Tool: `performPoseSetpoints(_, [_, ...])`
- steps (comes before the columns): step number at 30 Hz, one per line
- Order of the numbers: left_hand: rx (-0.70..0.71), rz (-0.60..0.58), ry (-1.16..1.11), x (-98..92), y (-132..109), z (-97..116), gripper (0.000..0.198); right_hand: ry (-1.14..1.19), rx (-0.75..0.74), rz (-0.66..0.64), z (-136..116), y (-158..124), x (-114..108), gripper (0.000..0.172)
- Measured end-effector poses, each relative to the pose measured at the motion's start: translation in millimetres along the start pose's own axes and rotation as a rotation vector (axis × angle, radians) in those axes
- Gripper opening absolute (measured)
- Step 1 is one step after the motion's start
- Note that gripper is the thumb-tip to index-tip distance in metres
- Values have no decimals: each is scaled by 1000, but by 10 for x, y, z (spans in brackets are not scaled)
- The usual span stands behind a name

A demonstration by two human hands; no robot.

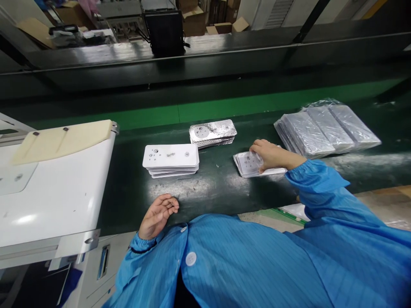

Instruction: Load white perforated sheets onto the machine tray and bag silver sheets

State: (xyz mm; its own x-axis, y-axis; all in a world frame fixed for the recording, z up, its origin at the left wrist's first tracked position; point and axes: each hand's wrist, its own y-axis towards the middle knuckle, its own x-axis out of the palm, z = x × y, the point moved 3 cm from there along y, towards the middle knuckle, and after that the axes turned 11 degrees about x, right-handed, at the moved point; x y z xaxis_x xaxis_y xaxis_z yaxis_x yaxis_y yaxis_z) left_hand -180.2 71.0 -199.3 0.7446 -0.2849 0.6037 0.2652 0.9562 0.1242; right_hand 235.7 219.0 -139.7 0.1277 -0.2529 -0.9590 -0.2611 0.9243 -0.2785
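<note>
My right hand (269, 155) is over a low stack of thin white panels (242, 164) with round grey marks. Its thumb and fingers pinch a thin, see-through sheet (256, 160) at the top of that stack. My left hand (159, 215) rests palm up near the front edge of the bench, empty, its fingers loosely curled. Just beyond it lies a taller stack of white panels (171, 155) with holes and small printed marks. Another stack, of shiny silver-faced panels (213, 129), sits further back between the two.
Plastic-wrapped packs of flat pieces (327, 130) lie at the right of the dark green bench (208, 192). On the left stands a white conveyor (54, 196) with a cream-coloured board (64, 141) across it. A black box-like object (166, 32) stands on the far ledge.
</note>
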Motion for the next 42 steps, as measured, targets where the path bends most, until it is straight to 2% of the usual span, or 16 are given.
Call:
performPoseSetpoints(5, [-2,7,-1,-1,-4,-5,46,56,6,14,116,-115,9,55])
performPoseSetpoints(10, [-11,26,33,-8,-3,-4,48,97,-1,2,150,-227,43,57])
performPoseSetpoints(19, [-15,44,48,-17,-15,-6,49,58,-4,24,96,-182,24,48])
performPoseSetpoints(25, [-6,26,11,-12,-19,-1,47,107,47,65,47,-188,-38,69])
performPoseSetpoints(27, [-1,20,-5,-6,-17,7,47,171,44,0,36,-250,-54,55])
performPoseSetpoints(30, [0,19,-9,-2,-13,-1,48,215,-17,-84,-56,-426,-119,16])
performPoseSetpoints(32, [-13,15,10,-3,-7,-26,49,223,-78,-100,-232,-548,-209,6])
performPoseSetpoints(34, [-8,4,44,-4,9,-50,48,233,-178,-71,-544,-625,-328,6])
performPoseSetpoints(35, [15,-1,72,-2,22,-49,48,236,-248,-25,-748,-641,-391,10])
performPoseSetpoints(37, [112,-3,173,17,51,-6,49,201,-417,183,-1204,-632,-505,19])
performPoseSetpoints(39, [212,-21,355,75,81,78,57,132,-536,351,-1632,-572,-518,24])
performPoseSetpoints(42, [268,-95,778,218,149,191,71,61,-637,422,-2035,-404,-355,23])
